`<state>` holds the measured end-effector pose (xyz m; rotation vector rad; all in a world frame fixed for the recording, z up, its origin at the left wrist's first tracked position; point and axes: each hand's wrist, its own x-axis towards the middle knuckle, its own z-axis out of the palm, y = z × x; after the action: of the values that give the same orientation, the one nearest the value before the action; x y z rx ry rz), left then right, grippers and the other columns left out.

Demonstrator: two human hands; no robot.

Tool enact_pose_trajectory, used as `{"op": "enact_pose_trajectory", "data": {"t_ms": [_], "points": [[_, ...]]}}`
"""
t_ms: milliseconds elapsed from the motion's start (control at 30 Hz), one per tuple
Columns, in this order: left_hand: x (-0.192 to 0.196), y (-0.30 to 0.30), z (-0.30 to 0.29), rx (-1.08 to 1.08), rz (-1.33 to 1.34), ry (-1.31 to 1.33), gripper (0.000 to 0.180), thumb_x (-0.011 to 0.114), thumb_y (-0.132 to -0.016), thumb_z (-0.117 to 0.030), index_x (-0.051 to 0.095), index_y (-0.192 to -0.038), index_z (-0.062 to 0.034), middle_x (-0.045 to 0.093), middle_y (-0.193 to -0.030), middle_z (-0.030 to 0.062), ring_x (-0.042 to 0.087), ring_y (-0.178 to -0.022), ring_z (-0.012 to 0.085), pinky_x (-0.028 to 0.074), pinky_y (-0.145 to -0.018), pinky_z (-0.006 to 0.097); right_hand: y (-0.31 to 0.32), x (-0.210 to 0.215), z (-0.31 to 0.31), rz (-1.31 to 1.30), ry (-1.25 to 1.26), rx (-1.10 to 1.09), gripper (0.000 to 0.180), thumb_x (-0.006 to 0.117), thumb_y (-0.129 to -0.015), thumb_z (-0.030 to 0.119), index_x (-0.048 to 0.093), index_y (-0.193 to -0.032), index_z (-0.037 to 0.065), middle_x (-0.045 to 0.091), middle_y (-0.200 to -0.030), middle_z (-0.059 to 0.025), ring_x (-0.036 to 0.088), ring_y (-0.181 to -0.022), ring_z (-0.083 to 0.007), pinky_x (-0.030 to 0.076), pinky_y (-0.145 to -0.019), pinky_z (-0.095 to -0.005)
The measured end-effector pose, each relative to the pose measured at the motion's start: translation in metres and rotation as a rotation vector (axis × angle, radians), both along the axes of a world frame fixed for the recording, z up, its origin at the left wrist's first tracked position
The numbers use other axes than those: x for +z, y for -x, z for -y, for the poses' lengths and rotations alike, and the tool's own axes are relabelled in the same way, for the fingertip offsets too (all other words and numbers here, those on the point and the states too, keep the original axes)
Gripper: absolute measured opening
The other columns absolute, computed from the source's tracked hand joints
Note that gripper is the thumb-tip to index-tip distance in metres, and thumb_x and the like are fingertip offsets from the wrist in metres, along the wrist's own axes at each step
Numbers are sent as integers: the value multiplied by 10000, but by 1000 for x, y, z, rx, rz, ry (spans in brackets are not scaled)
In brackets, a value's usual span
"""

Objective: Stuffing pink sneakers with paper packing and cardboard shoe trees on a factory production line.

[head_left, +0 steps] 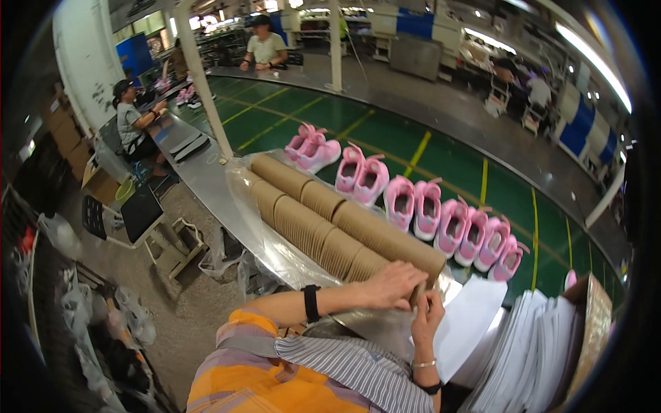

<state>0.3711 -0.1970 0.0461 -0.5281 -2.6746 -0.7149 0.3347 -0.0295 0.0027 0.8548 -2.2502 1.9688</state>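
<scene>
Two long rows of nested brown curved cardboard inserts (303,224) lie on clear plastic along the metal ledge. At the near end of the rows, my left hand (394,283) reaches across with its fingers closed around the end of the cardboard. Just beside it, my right hand (428,318) has its thumb and fingers pinched at a brown cardboard edge between the two hands. The fingers partly hide that piece. Under and beside my right wrist lies white paper (471,320). Several pink shoes (399,203) stand in a line past the rows.
A green conveyor belt (385,134) with yellow lines runs beyond the metal ledge (213,196). Stacked white paper sheets (527,344) and a cardboard box (593,310) are at the right. A black chair (134,213) stands at the left. Two people (131,120) sit farther along the line.
</scene>
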Motion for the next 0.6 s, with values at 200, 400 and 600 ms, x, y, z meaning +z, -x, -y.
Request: {"op": "enact_pose_trajectory", "data": {"t_ms": [200,400,600], "points": [[16,7,-5,-83,-139,-292,750,793,-625,-271,454,-1237,-2,543,-1122,150,517,-1047,321,403,-896,392,34,39,-63,221,442,247,86,517,-882,10,508,-798,23,499,-768,-21,434,-696,-91,327,-621,-201],[39,39,-27,-249,132,-508,407,721,-725,-275,526,-926,20,568,-772,182,571,-725,324,416,-660,417,64,41,-73,-54,15,-58,285,601,-836,69,529,-1081,-55,549,-1045,-158,539,-970,-241,407,-881,-361],[41,42,-28,37,-152,-575,336,712,-747,-263,542,-869,0,545,-711,161,553,-638,322,405,-576,404,74,-97,-102,-228,-1056,-365,847,595,-799,511,345,-1336,-95,288,-1445,-244,223,-1358,-390,145,-1108,-509]]}}
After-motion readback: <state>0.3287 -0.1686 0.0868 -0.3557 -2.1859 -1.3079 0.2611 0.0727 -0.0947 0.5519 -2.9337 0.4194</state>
